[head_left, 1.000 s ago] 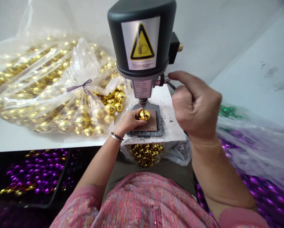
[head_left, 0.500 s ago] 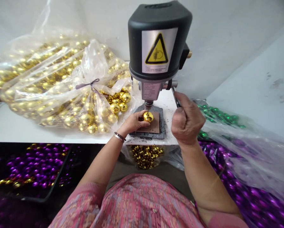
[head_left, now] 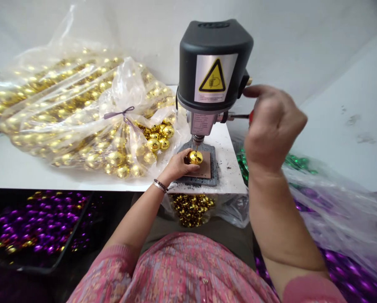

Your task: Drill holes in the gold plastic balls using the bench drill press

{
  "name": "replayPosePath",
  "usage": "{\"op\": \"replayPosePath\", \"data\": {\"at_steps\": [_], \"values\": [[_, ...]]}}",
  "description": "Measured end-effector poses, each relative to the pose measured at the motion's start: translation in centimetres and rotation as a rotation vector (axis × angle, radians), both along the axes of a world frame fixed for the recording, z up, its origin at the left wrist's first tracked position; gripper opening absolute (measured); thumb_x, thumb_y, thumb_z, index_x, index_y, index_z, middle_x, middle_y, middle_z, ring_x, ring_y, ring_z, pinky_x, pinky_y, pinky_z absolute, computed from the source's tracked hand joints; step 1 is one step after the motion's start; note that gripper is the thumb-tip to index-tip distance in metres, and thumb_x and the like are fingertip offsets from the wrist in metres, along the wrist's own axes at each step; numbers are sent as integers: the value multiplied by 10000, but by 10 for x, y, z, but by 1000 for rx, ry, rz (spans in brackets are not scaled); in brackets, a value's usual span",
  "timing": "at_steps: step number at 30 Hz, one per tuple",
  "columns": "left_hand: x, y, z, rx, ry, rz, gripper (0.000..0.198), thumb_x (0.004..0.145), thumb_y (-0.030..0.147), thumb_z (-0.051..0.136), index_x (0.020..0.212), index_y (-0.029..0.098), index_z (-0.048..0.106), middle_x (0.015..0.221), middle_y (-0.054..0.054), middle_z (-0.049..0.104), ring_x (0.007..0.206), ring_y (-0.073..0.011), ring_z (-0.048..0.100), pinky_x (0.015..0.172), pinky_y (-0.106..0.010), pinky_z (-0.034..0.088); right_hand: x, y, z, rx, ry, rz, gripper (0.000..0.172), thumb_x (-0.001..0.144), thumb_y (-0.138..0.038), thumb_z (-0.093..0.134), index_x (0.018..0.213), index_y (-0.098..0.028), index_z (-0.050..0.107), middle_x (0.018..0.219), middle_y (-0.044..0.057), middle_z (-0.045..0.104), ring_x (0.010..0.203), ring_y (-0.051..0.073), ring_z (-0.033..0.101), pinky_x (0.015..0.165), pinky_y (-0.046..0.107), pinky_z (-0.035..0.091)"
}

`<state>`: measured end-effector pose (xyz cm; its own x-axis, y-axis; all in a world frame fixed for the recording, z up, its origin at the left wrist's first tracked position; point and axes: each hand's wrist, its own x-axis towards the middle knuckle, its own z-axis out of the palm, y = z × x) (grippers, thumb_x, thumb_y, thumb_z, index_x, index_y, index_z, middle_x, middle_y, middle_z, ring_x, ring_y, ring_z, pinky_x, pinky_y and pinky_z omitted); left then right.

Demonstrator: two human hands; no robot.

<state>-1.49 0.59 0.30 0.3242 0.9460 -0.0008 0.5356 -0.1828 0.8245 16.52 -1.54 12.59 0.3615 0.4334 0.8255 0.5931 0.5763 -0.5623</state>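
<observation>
Grip: the left hand [head_left: 176, 166] is closed against the side of a gold ornament ball [head_left: 195, 157], with the fingers curled around it. The right hand [head_left: 272, 126] is clenched on the red-ended feed lever [head_left: 250, 117] of a bench drill press, though its fingers are slightly blurred.
Ball: it sits on a brown square pad [head_left: 204, 168], directly under the drill bit [head_left: 195, 146], whose tip meets the top of the ball.
Press: the black motor head [head_left: 212, 42] stands over the pad and carries a yellow hand-hazard label [head_left: 213, 80]. Its grey base plate [head_left: 188, 181] lies under the pad.
Table: dark shavings [head_left: 229, 167] are scattered on the white tabletop [head_left: 234, 185] beside the base plate.
Left of the press: a clear plastic bag of gold balls [head_left: 65, 109], tied with a purple ribbon [head_left: 119, 112], lies just beside the base plate.
Lap: a heap of small gold balls [head_left: 191, 209] lies in clear plastic just below the table edge.
Wrist: bracelets [head_left: 160, 185] circle the left wrist.
Floor level: purple balls [head_left: 40, 221] fill a black tray on the left. Purple balls [head_left: 343, 269] and green balls [head_left: 297, 162] lie in clear plastic on the right.
</observation>
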Motion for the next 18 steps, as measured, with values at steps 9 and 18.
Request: {"op": "replayPosePath", "data": {"at_steps": [9, 18], "values": [[-42, -34, 13, -61, 106, -263, 628, 762, 399, 767, 1328, 171, 616, 1102, -83, 745, 789, -166, 659, 721, -281, 534, 5, 7, 18, -91, 20, 85, 398, 929, -174, 374, 894, -138, 769, 692, -33, 680, 734, 70, 654, 682, 245, 439], [-86, 37, 30, 268, 645, 553, 420, 951, 296, 478, 1305, 111, 606, 1251, -224, 673, 1133, -323, 652, 950, -408, 491, 6, 4, 9, -32, -29, 134, 390, 942, -203, 364, 924, -140, 749, 847, -14, 738, 853, 95, 698, 749, 263, 491]]}}
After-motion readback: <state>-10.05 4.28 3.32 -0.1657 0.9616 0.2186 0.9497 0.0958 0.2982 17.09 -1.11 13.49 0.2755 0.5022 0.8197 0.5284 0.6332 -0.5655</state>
